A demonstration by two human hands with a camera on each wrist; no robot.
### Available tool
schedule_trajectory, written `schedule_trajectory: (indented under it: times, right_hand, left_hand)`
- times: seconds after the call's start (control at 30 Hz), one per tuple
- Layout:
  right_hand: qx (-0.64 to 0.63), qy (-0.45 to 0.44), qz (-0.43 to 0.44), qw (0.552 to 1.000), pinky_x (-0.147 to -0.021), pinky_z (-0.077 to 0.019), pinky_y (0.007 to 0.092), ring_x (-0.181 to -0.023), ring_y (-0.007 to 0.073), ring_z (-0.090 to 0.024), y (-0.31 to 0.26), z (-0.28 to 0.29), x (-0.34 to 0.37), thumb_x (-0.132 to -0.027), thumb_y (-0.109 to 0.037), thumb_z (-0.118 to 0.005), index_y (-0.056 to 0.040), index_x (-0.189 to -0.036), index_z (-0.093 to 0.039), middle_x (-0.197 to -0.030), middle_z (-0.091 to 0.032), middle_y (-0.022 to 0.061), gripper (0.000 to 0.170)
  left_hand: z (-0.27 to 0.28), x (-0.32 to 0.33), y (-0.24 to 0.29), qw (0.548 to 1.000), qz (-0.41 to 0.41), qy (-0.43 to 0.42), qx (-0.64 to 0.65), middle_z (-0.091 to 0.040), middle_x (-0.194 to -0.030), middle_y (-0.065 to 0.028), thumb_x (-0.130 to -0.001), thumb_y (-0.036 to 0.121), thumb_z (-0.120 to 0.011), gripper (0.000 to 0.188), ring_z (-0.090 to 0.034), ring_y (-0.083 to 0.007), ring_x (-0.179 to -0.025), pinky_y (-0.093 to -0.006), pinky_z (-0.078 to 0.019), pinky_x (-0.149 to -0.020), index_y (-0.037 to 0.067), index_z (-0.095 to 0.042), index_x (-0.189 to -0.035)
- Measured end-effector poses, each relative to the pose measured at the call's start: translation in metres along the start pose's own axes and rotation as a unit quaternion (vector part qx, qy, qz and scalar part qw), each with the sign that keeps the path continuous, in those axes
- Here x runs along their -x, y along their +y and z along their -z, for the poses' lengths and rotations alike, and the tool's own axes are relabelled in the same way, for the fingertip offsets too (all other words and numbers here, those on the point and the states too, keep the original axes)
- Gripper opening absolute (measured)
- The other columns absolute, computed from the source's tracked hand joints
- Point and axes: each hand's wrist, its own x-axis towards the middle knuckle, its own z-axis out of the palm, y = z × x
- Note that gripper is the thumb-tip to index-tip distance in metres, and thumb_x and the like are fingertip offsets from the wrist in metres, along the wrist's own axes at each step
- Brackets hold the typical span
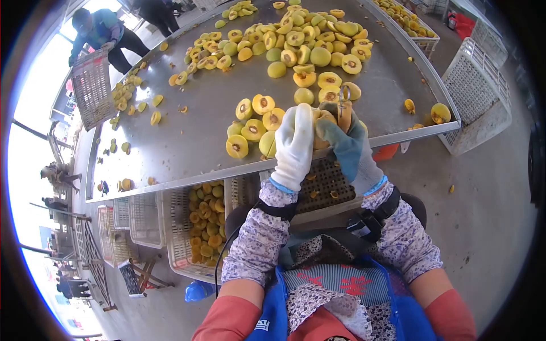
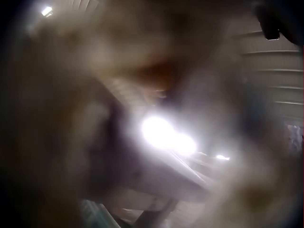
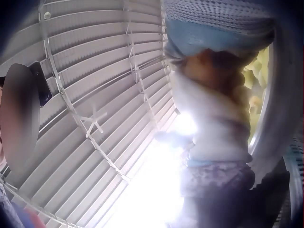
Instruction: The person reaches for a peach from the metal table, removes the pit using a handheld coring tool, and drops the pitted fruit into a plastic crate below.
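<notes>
At the table's near edge, in the head view, my two gloved hands meet. The left hand, in a white glove, is curled in close to the right one; a bit of yellow apricot shows between them, mostly hidden by fingers. My right hand, in a blue-grey glove with stained tan fingers, grips a pitting tool by its wooden handle, its thin metal loop pointing up. Halved apricots with brown stones lie just left of the hands. The left wrist view is blurred.
A large heap of halved apricots covers the back of the metal table. Below the edge stand a dark perforated crate and a white crate of apricots. Another white crate stands at right. A person holds a crate at far left.
</notes>
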Motion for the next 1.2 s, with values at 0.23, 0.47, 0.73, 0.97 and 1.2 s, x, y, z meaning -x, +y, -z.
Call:
schedule_trajectory:
  times: [0.23, 0.47, 0.73, 0.97, 1.2]
  right_hand:
    - [0.032, 0.105, -0.010, 0.994, -0.076, -0.0473, 0.0211, -0.086, 0.0050, -0.057, -0.012, 0.005, 0.005, -0.094, -0.012, -0.067, -0.0022, -0.114, -0.061, -0.098, -0.060, -0.0026, 0.023]
    - [0.034, 0.075, -0.005, 0.997, -0.073, -0.0454, 0.0193, -0.083, 0.0022, -0.054, -0.010, 0.006, 0.005, -0.096, -0.011, -0.064, -0.0058, -0.109, -0.063, -0.093, -0.059, -0.0047, 0.014]
    - [0.104, 0.045, -0.054, 0.992, -0.069, -0.0456, 0.0211, -0.080, 0.0029, -0.053, 0.002, 0.006, 0.008, -0.094, -0.013, -0.066, -0.0024, -0.105, -0.063, -0.089, -0.061, -0.0042, 0.015]
    - [0.307, -0.030, 0.186, 0.933, -0.094, -0.0510, 0.0329, -0.112, 0.0165, -0.059, 0.028, -0.001, -0.002, -0.081, -0.018, -0.081, -0.0033, -0.132, -0.055, -0.125, -0.060, 0.0119, 0.059]
    - [0.187, -0.008, 0.070, 0.980, -0.090, -0.0518, 0.0302, -0.103, 0.0144, -0.062, 0.011, -0.013, -0.004, -0.082, -0.021, -0.080, -0.0022, -0.129, -0.056, -0.116, -0.066, 0.0086, 0.056]
  left_hand:
    - [0.056, -0.039, -0.021, 0.884, 0.425, 0.095, 0.169, -0.064, -0.092, -0.0049, -0.097, 0.036, -0.062, 0.036, -0.058, -0.0117, -0.085, -0.0277, -0.0493, -0.076, 0.001, -0.064, -0.106]
    - [0.075, -0.048, -0.052, 0.905, 0.419, -0.070, -0.014, -0.066, -0.119, -0.0123, -0.092, 0.039, -0.068, 0.051, -0.063, -0.0181, -0.107, -0.0307, -0.0499, -0.091, 0.000, -0.062, -0.125]
    - [0.064, -0.001, -0.029, 0.829, 0.340, -0.341, -0.283, -0.066, -0.112, -0.0175, -0.081, 0.049, -0.071, 0.062, -0.063, -0.0294, -0.103, -0.0369, -0.0476, -0.095, 0.001, -0.063, -0.119]
    - [0.051, 0.004, -0.020, 0.966, 0.197, -0.145, 0.086, -0.061, -0.111, -0.0153, -0.097, 0.010, -0.056, 0.025, -0.063, -0.0236, -0.097, -0.0294, -0.0512, -0.086, 0.000, -0.062, -0.120]
    - [0.036, -0.009, 0.013, 0.901, 0.329, -0.107, 0.261, -0.063, -0.116, -0.0124, -0.105, 0.022, -0.044, 0.034, -0.060, -0.0206, -0.105, -0.0296, -0.0465, -0.095, -0.001, -0.055, -0.127]
